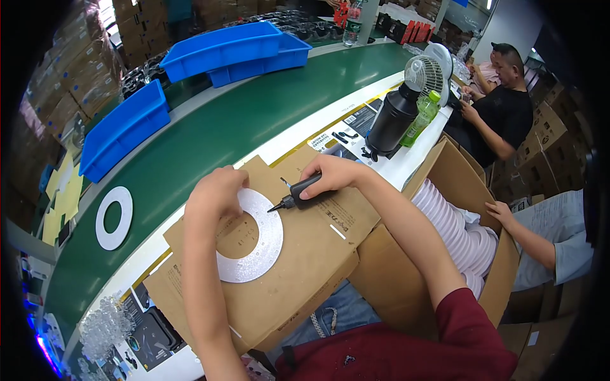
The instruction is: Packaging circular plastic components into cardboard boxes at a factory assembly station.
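A flat white ring point(269, 244) lies on a brown cardboard box point(305, 263) in front of me. My left hand point(219, 189) is closed at the ring's upper left edge, fingers bent down over it; my forearm hides part of that side. My right hand point(335, 174) grips a small black squeeze bottle point(309, 192) with a thin pointed nozzle. It is tilted, its tip at the ring's upper right part; whether the tip touches cannot be made out. Another white ring point(114, 218) rests apart on the green conveyor belt point(152, 190).
Right of me, an open carton point(381, 270) holds stacked white rings point(454, 219), with another person's hand point(502, 214) at its edge. Beyond stand a black bottle point(393, 120), a green drink bottle point(420, 119) and a fan point(427, 73). Blue trays point(127, 130) line the belt's far side.
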Motion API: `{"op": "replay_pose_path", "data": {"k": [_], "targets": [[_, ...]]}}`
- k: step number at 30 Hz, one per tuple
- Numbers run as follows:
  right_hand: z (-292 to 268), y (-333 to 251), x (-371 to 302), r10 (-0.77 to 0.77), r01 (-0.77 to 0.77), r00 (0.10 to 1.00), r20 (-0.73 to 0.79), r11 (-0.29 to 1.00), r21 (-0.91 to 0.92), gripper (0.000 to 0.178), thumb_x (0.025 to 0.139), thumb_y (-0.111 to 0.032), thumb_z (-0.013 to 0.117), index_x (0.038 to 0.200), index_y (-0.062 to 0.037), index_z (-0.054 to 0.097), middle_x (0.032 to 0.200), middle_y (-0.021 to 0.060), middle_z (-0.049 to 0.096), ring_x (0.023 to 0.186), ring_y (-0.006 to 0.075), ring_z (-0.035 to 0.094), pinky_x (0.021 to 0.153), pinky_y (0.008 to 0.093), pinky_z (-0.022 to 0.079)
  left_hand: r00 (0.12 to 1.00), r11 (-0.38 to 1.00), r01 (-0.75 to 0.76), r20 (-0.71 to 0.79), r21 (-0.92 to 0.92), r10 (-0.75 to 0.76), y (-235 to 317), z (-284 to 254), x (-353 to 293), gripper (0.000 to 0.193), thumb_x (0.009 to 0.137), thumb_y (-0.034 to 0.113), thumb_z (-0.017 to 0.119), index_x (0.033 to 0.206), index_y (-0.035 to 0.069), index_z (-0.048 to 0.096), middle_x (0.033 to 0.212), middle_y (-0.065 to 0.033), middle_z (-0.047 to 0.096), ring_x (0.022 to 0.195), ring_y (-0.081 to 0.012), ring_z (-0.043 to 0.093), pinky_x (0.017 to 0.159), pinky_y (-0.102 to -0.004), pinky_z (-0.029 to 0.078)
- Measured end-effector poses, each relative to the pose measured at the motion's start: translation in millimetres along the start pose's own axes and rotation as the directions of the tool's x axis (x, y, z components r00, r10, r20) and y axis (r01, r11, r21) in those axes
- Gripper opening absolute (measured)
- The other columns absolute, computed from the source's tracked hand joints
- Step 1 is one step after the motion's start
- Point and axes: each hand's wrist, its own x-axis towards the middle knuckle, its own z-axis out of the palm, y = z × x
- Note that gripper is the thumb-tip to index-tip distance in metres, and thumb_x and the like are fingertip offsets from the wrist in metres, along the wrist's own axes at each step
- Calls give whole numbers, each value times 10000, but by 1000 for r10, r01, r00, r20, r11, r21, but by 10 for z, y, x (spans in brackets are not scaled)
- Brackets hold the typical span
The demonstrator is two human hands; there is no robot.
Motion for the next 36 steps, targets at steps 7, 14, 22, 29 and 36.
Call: {"op": "replay_pose_path", "data": {"k": [7,14,22,29,36], "targets": [[9,-19,-7,-3,3,1000,11,1000,-3,345,761,-301,809,958,-23,755,795,28,689,722,108,613,652,256,482,1000,1000,4,15,5,-4,-11,12,16,612,546,33,870,1120,120,676,1170,-81,639,1093,-291,619,923,-390,542],[9,-7,-4,-18,19,1000,26,1000,-18,336,761,-312,809,940,-32,758,781,28,683,701,110,610,623,256,476,1000,1000,-10,5,8,9,0,-1,20,605,539,32,877,1106,118,685,1158,-85,644,1076,-293,629,912,-394,547],[9,66,12,-19,19,999,48,1000,-14,327,763,-311,806,930,-35,757,755,16,668,691,109,601,603,259,465,1000,1000,-7,-2,10,7,16,3,19,598,544,35,876,1104,120,684,1149,-88,646,1066,-293,633,906,-391,548],[7,-4,-2,13,-13,1000,-1,1000,-18,343,755,-304,810,921,-8,753,786,39,695,713,115,611,656,262,483,1000,1000,-7,-4,15,7,-2,15,15,597,544,36,880,1103,119,685,1146,-88,647,1071,-290,629,911,-390,544],[11,-28,5,23,-22,999,-48,999,23,353,758,-308,809,931,-5,757,779,44,696,709,119,620,651,262,488,1000,999,-14,-7,29,14,28,-1,1,579,553,18,865,1096,115,689,1137,-97,650,1065,-292,632,907,-388,545]]}}
